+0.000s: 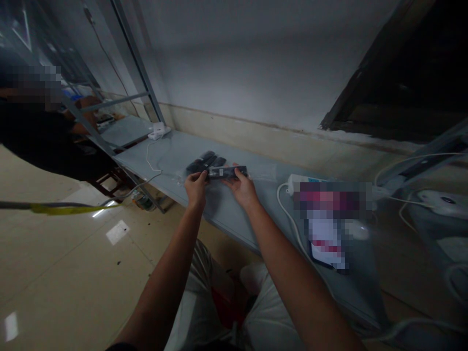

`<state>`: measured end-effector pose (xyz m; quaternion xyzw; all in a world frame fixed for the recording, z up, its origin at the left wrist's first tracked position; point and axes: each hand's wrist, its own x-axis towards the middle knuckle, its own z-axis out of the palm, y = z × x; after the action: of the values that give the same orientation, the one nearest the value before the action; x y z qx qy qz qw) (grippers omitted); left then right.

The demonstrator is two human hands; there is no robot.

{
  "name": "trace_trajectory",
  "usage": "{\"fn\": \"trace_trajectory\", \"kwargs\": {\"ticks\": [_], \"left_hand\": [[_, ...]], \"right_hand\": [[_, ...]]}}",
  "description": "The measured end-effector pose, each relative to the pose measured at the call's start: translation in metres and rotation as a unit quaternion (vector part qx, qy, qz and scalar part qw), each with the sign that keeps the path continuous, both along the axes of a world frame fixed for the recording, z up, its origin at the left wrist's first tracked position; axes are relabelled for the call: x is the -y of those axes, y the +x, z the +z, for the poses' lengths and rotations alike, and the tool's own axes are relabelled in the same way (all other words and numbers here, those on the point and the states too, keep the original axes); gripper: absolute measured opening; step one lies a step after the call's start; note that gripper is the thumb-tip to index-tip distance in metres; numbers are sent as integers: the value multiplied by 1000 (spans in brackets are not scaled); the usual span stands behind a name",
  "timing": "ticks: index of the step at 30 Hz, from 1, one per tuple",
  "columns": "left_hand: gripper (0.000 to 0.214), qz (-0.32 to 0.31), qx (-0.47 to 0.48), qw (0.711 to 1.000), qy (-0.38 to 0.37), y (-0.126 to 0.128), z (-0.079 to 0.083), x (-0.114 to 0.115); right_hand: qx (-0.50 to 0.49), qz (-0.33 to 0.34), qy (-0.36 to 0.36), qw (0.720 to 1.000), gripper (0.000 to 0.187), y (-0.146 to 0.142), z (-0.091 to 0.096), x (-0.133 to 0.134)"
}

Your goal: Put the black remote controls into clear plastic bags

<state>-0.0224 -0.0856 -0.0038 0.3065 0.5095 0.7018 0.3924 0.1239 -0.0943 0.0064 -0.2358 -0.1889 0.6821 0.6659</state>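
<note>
Between my two hands is a dark, flat, oblong packet with a small pale label and a shiny, clear plastic surface. My left hand pinches its left end. My right hand grips the right end, thumb on top and fingers underneath. What lies inside the packet is too dark to make out. Just behind it, several dark wrapped bundles lie in a small pile on the grey table. A clear plastic sleeve extends to the right of my right hand.
A white power strip with a cable and a phone lie on the right. A white adapter sits at the far left end. Metal frame posts rise there, and a person in dark clothes sits beyond them.
</note>
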Motion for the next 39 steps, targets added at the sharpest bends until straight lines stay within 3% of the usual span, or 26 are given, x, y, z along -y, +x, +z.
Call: {"fn": "trace_trajectory", "kwargs": {"ticks": [11, 17, 24, 29, 33, 39], "left_hand": [[43, -26, 2, 1000, -13, 13, 1, 10], [42, -95, 80, 992, -6, 24, 9, 21], [38, -187, 65, 979, -47, 25, 11, 23], [36, -187, 49, 981, -26, 16, 4, 21], [28, -183, 43, 982, -13, 11, 5, 23], [12, -170, 97, 980, -16, 9, 14, 28]], "right_hand": [[17, -4, 1, 1000, 25, -7, 0, 1], [19, 9, 7, 1000, 25, -14, 0, 2], [79, -2, 11, 997, 24, -18, -8, -2], [96, 21, 19, 995, 24, -18, -8, -1], [62, 52, 16, 997, 9, -12, -1, -1], [-4, -2, -88, 996, 13, 9, 1, -10]]}}
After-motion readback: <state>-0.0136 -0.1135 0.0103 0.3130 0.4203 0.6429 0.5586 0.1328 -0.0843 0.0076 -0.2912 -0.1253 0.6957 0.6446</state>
